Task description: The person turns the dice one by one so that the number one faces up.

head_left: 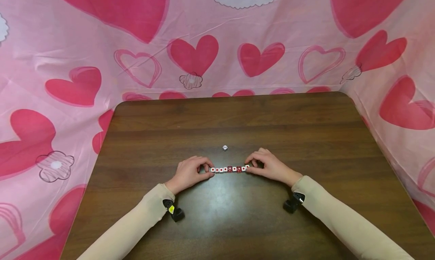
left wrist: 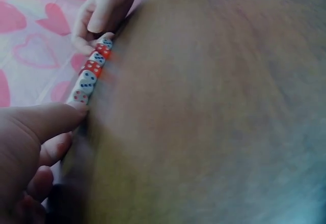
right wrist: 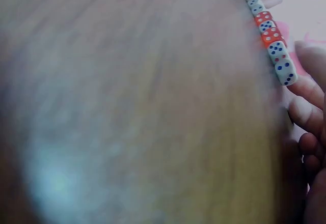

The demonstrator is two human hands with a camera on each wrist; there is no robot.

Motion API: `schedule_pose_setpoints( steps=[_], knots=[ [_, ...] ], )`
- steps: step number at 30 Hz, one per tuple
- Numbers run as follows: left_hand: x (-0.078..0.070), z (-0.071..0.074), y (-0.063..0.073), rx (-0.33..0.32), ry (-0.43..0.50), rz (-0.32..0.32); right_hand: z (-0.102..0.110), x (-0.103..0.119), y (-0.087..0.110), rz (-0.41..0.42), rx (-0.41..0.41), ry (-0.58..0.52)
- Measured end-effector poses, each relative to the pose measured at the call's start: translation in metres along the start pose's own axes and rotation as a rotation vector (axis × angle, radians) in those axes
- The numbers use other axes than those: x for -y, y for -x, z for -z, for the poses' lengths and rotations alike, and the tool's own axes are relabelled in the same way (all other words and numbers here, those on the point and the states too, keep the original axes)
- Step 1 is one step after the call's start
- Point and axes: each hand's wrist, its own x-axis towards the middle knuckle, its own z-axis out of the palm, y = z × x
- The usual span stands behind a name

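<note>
A straight row of several small dice (head_left: pixel 225 169), mostly white with two red ones among them, runs between my two hands. At the row's left end, my left hand (head_left: pixel 191 171) pinches the white end die (left wrist: pixel 80 96) between thumb and fingers. My right hand (head_left: pixel 270 166) has its thumb and a finger around the white end die (right wrist: pixel 286 73) at the other end, which sits slightly out of line in the head view. Red dice (right wrist: pixel 271 36) stand near the row's middle. Whether the row touches the table cannot be told.
One lone white die (head_left: pixel 225 148) lies on the brown wooden table (head_left: pixel 231 120), just beyond the row. Pink cloth (head_left: pixel 224 25) with hearts hangs around the table's back and sides. A black wrist camera (head_left: pixel 174 210) is strapped to the left sleeve, another (head_left: pixel 293 203) to the right.
</note>
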Motion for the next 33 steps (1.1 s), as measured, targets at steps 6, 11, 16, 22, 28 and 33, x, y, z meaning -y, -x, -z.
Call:
schedule_pose_setpoints(
  steps=[6,11,16,22,28,33],
  knots=[
    [0.006,0.013,-0.009,0.146,0.123,-0.034,0.002,0.000,0.001,-0.041,0.003,-0.030],
    [0.011,0.023,-0.025,0.190,0.215,-0.039,0.005,-0.001,0.002,-0.061,0.002,-0.035],
    [0.012,0.022,-0.044,0.135,0.166,-0.067,0.007,-0.002,0.001,-0.071,0.010,-0.034],
    [0.010,0.015,-0.066,0.093,0.112,-0.090,0.009,0.000,-0.001,-0.107,0.026,-0.058],
    [0.006,0.014,-0.080,0.121,0.104,-0.124,0.007,0.001,-0.002,-0.109,0.023,-0.048],
    [0.005,0.011,-0.086,0.138,0.053,-0.145,0.007,0.000,-0.002,-0.103,0.019,-0.049]
  ],
)
